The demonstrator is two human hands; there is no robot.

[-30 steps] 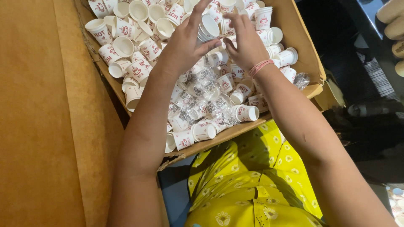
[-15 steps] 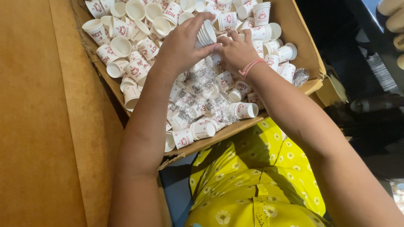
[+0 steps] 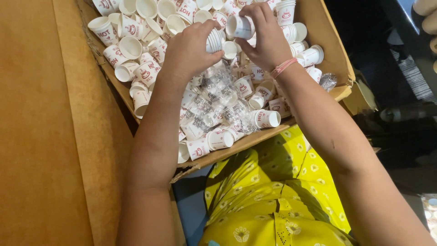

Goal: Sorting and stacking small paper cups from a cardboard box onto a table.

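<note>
The left hand (image 3: 191, 45) is gripping a stack of cups (image 3: 214, 42); the right hand (image 3: 264, 38) is pinching one cup (image 3: 240, 27). They look light and crushable, so holding the sides gently suits them above the box (image 3: 337, 54).

Bright, warm light from above on white cups (image 3: 136, 54); hard sunlit patch with sharp arm shadows across yellow cloth (image 3: 273, 191). Dark, underexposed right side. Mild wide-angle stretch at edges; slight softness throughout.

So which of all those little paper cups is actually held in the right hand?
The single white cup pinched on its side by the right hand, above the box; the other cups lie loose there or sit stacked in the left hand.
</note>
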